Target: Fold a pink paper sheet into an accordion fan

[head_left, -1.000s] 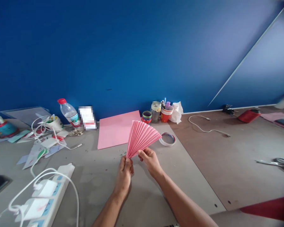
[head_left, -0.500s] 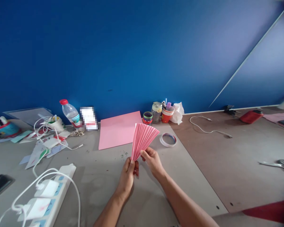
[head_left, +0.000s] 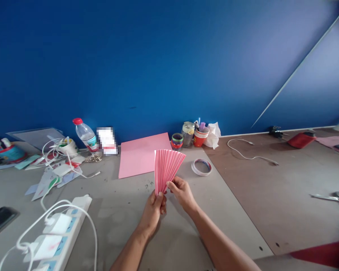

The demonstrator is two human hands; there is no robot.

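A pleated pink paper fan (head_left: 167, 167) stands upright above the table, spread at the top and gathered at its lower end. My left hand (head_left: 154, 206) pinches that gathered end, thumb in front. On the fan's lower right edge, my right hand (head_left: 182, 193) grips with thumb and fingers. Behind the fan lies a flat sheet of pink paper (head_left: 138, 156), partly covered by it. A roll of tape (head_left: 201, 167) rests on the table to the right of the fan.
At left are a power strip (head_left: 76, 214) with white cables, a phone (head_left: 1, 220) and a bottle (head_left: 86, 135). A paper cup (head_left: 200, 137) with pens and a jar (head_left: 188, 133) stand by the blue wall. Scissors (head_left: 332, 197) lie far right.
The fan has tilted slightly to the left, its pleats now facing me a little more. Both hands keep their hold on it.
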